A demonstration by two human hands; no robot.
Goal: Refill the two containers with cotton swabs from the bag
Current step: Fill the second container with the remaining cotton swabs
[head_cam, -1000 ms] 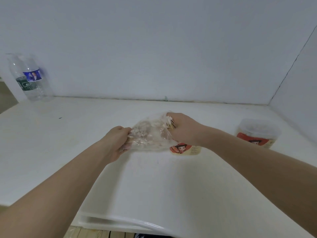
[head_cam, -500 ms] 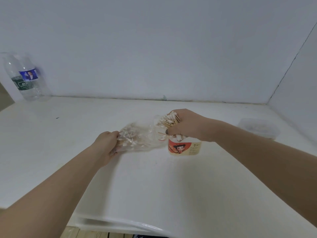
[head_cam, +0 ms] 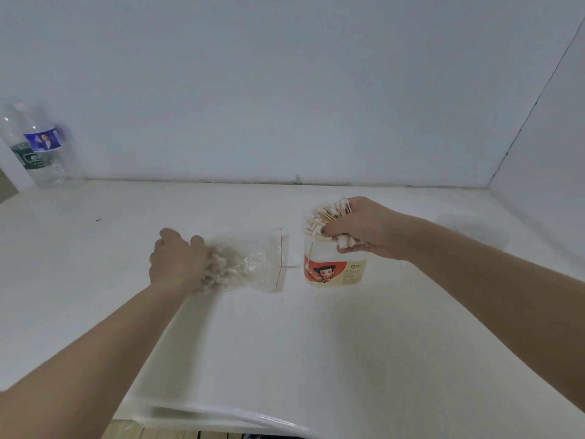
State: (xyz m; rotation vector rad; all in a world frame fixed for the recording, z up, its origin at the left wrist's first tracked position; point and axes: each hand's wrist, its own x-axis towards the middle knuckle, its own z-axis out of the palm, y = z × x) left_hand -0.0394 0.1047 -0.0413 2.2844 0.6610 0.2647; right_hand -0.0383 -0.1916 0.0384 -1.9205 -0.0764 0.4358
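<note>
We see a white tabletop (head_cam: 221,359) running back to a plain pale wall (head_cam: 285,74), with a second wall (head_cam: 544,147) meeting it at a dark corner seam on the right. At the far left, against the back wall, stands a clear plastic bottle (head_cam: 41,147); it is blurred, and we make out a blue label band above a dark green one. A small dark speck (head_cam: 98,219) lies on the tabletop well apart from the bottle. A tiny greenish mark (head_cam: 298,178) sits where tabletop and wall meet. Along the near edge we see glossy film (head_cam: 253,418), and below it a strip of wooden floor (head_cam: 152,432).
</note>
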